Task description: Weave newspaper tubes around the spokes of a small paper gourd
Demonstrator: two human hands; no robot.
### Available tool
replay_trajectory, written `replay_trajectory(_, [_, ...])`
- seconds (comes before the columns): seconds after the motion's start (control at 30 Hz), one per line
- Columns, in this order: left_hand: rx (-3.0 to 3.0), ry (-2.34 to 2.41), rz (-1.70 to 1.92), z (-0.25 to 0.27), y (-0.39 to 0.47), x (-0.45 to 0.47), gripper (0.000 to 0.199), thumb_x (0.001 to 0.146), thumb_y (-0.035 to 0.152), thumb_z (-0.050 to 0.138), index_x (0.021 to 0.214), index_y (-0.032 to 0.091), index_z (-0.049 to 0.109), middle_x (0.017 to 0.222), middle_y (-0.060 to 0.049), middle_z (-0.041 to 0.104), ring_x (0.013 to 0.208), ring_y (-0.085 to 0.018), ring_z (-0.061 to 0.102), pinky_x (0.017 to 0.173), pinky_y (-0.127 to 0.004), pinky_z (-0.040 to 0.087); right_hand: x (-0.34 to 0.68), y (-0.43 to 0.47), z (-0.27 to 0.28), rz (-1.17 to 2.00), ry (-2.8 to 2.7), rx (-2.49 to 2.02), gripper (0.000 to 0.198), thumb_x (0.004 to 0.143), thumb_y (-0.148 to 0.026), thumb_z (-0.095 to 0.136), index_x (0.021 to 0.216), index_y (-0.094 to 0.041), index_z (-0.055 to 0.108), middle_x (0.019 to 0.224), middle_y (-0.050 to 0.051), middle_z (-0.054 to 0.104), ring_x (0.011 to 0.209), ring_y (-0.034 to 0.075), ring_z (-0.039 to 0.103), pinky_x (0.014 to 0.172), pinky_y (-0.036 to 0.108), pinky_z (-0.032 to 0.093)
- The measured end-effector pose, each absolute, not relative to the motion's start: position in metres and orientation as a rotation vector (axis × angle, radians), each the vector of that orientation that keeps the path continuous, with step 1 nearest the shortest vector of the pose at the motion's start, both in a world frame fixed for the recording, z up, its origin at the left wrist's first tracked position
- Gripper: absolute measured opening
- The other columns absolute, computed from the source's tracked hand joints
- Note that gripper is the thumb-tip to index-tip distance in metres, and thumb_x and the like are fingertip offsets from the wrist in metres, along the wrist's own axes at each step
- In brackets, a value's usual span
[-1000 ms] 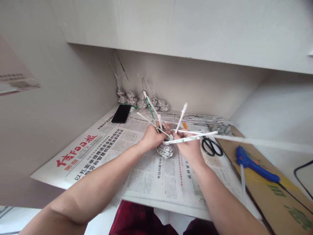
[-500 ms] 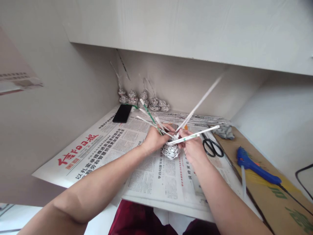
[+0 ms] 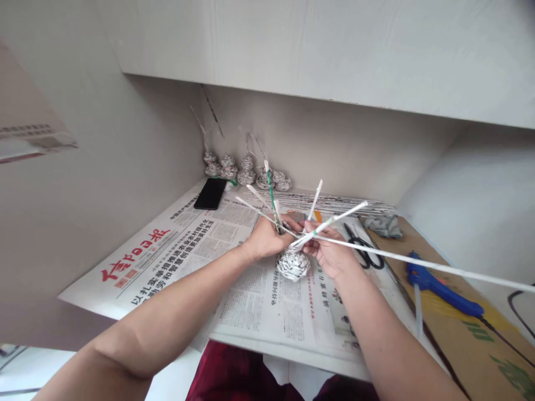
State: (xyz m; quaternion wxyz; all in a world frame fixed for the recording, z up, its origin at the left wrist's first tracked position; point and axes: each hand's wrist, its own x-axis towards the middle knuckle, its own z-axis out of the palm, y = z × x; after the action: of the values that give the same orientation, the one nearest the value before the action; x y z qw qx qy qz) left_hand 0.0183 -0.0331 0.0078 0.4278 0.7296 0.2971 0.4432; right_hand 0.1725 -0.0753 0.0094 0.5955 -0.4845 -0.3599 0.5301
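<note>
Between my hands sits a round woven body of rolled newspaper [image 3: 293, 264], with several paper sticks fanning out of its top. My left hand [image 3: 271, 236] is closed around its neck from the left, at the base of the sticks. On the other side my right hand [image 3: 332, 250] pinches white paper sticks close to the neck. A long white paper stick [image 3: 418, 260] runs from there far out to the right, over the right hand. A green-marked stick [image 3: 271, 192] stands up beyond the left hand. The fingertips are partly hidden by the sticks.
Several finished-looking woven gourd shapes [image 3: 246, 171] line the back wall, near a black phone [image 3: 210, 194]. A bundle of newspaper sticks [image 3: 334, 201] lies behind the hands. Black scissors [image 3: 365, 250], a grey cloth [image 3: 383, 225] and a blue glue gun [image 3: 443, 289] are at the right.
The long white stick has swung from pointing up and back to lying out to the right. The green-marked stick now stands more upright. Both hands stay at the woven body.
</note>
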Motion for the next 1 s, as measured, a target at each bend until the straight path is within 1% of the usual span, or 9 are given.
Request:
replay_trajectory(0.17, [1.902,0.719,1.128,0.013,-0.034,0.017,0.012,0.07,0.014,0.067,0.08,0.016,0.074,0.084,-0.007,0.074,0.078,-0.019,0.067,0.077,-0.03,0.052,0.179,-0.075,0.012,1.288,-0.792,-1.13,0.033,0.053,-0.031,0.087,0.075,-0.017,0.068,0.055,-0.002,0.063,0.044,0.008,0.055,0.039,0.016,0.049])
replay_trajectory(0.3, [2.008,0.741,1.176,0.014,-0.035,0.016,0.011,0.074,0.014,0.066,0.08,0.019,0.074,0.082,-0.005,0.073,0.077,-0.017,0.066,0.077,-0.029,0.051,0.18,-0.077,0.017,1.332,-0.814,-1.142,0.033,0.052,-0.033,0.088,0.071,-0.017,0.066,0.053,-0.003,0.06,0.042,0.008,0.054,0.038,0.018,0.048])
replay_trajectory(0.43, [2.161,0.701,1.17,0.013,-0.036,0.014,0.015,0.076,0.013,0.063,0.081,0.022,0.074,0.083,-0.004,0.073,0.078,-0.017,0.065,0.079,-0.029,0.049,0.178,-0.08,0.021,1.289,-0.889,-1.187,0.034,0.053,-0.037,0.087,0.07,-0.017,0.065,0.05,-0.004,0.059,0.041,0.011,0.055,0.037,0.021,0.045])
replay_trajectory(0.57, [2.242,0.658,1.136,0.011,-0.035,0.012,0.018,0.078,0.014,0.06,0.085,0.023,0.074,0.085,-0.004,0.071,0.078,-0.016,0.064,0.078,-0.028,0.049,0.179,-0.081,0.022,1.3,-0.912,-1.212,0.036,0.053,-0.039,0.086,0.072,-0.017,0.065,0.049,-0.004,0.058,0.041,0.013,0.057,0.039,0.025,0.047])
replay_trajectory(0.63, [2.255,0.63,1.136,0.01,-0.034,0.011,0.019,0.078,0.013,0.059,0.085,0.022,0.073,0.084,-0.004,0.07,0.078,-0.015,0.064,0.078,-0.027,0.049,0.181,-0.081,0.022,1.325,-0.927,-1.213,0.035,0.056,-0.04,0.085,0.072,-0.018,0.064,0.051,-0.003,0.06,0.042,0.014,0.058,0.04,0.025,0.047])
replay_trajectory(0.73, [2.265,0.592,1.151,0.009,-0.032,0.011,0.017,0.077,0.012,0.058,0.083,0.02,0.072,0.082,-0.004,0.07,0.078,-0.015,0.064,0.078,-0.027,0.049,0.185,-0.082,0.023,1.374,-0.983,-1.205,0.034,0.06,-0.04,0.084,0.077,-0.018,0.065,0.056,-0.002,0.064,0.047,0.013,0.06,0.047,0.026,0.051])
replay_trajectory(0.87, [2.27,0.596,1.155,0.011,-0.033,0.012,0.017,0.076,0.011,0.058,0.082,0.018,0.072,0.078,-0.004,0.069,0.076,-0.015,0.064,0.075,-0.027,0.05,0.188,-0.085,0.024,1.373,-1.097,-1.2,0.036,0.059,-0.031,0.085,0.086,-0.017,0.066,0.061,-0.001,0.067,0.05,0.012,0.061,0.051,0.025,0.051])
replay_trajectory(1.0, [2.15,0.681,1.086,0.015,-0.034,0.011,0.018,0.072,0.011,0.061,0.083,0.015,0.074,0.08,-0.005,0.072,0.074,-0.016,0.065,0.073,-0.027,0.051,0.188,-0.087,0.025,1.36,-1.153,-1.175,0.036,0.06,-0.025,0.083,0.091,-0.017,0.066,0.063,-0.002,0.066,0.053,0.012,0.061,0.052,0.024,0.049])
